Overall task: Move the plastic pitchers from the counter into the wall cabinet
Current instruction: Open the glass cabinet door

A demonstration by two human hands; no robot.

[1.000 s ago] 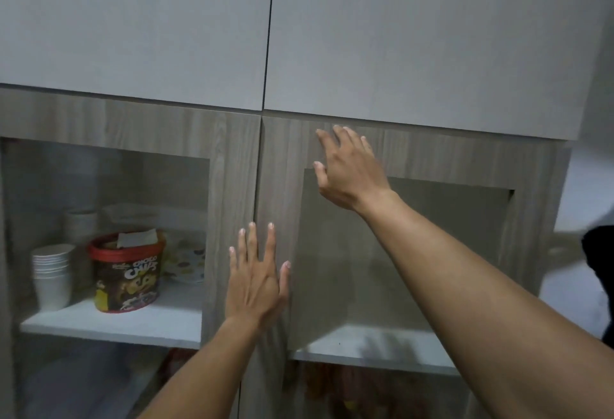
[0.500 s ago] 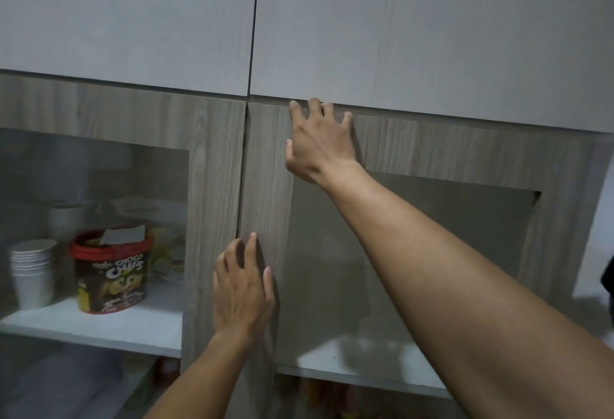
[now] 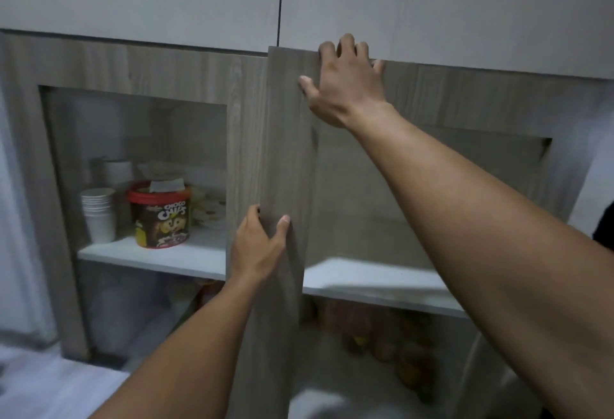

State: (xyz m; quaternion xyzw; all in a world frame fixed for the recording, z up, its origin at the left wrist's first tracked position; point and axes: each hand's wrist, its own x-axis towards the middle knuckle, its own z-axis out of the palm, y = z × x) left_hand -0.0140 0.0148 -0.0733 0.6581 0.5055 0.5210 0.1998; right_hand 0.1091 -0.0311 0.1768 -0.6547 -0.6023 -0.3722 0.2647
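- We are now swinging the right cabinet door (image 3: 285,159) ajar; half a second ago it sat flush.
- Our left hand (image 3: 257,246) is curling round its edge, our right hand (image 3: 345,86) hooking its top.
- No pitchers in view yet.

Red-lidded tub (image 3: 161,216): "CHOCO CHIPS".
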